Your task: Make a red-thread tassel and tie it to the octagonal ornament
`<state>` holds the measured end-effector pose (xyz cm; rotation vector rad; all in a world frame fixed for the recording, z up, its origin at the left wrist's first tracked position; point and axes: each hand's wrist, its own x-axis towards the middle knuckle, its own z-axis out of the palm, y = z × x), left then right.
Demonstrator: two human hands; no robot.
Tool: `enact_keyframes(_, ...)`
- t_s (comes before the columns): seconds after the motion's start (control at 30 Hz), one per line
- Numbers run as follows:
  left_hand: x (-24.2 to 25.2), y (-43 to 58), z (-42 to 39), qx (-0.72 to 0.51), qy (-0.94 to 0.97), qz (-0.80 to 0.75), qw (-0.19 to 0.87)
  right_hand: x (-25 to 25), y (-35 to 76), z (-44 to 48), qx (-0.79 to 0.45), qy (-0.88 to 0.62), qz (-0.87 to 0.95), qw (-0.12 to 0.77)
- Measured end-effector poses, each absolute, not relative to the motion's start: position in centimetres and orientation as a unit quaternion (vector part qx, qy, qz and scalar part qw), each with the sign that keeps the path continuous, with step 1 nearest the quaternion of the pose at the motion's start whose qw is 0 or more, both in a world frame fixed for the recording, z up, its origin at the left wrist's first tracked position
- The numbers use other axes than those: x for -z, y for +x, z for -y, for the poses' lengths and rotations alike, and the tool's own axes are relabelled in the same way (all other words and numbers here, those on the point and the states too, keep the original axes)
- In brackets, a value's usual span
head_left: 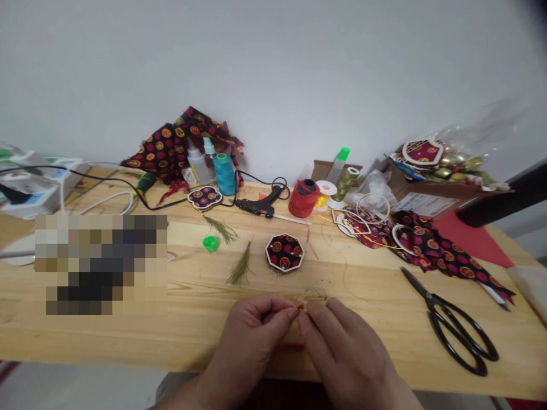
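Note:
My left hand (261,327) and my right hand (344,341) meet at the table's front edge, fingers pinched together. Between the fingertips shows a small red piece (301,307), perhaps thread; its kind is too small to make out. Just beyond the hands lies an octagonal ornament (285,254) with a pale frame and dark patterned fabric. Left of it rests an olive-green tassel (240,267), near a small green cap (210,243). A second, lobed ornament (205,197) with a green tassel (220,229) is farther back.
Large black-handled scissors (455,327) lie at right. A glue gun (260,203), a red thread spool (302,198) and a blue one (225,175) are at the back. Patterned fabric (168,142) stands against the wall; a box (427,202) is back right. A blurred-out patch covers the left.

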<state>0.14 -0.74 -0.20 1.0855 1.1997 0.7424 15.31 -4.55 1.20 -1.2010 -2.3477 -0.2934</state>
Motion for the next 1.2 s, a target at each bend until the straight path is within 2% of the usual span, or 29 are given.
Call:
enact_keyframes(0.1, 0.0, 0.0, 0.8, -0.314, 0.483, -0.5, 0.647, -1.8, 15.9, 4.3, 0.086, -0.407, 0.88, 0.229)
enact_keyframes(0.3, -0.5, 0.1, 0.9, -0.312, 0.454, -0.443, 0.707, -1.8, 17.6, 4.0, -0.09, -0.38, 0.899, 0.197)
enact_keyframes(0.43, -0.5, 0.1, 1.0, -0.31, 0.442, -0.436, 0.72, -2.3, 17.8, 3.9, -0.166, -0.41, 0.881, 0.166)
enact_keyframes(0.83, -0.2, 0.1, 1.0, -0.269, 0.519, -0.458, 0.669, -2.8, 17.3, 4.1, -0.212, -0.462, 0.851, 0.134)
enact_keyframes(1.2, 0.1, -0.1, 1.2, -0.267, 0.515, -0.438, 0.687, -3.2, 18.2, 3.9, -0.322, -0.465, 0.801, 0.195)
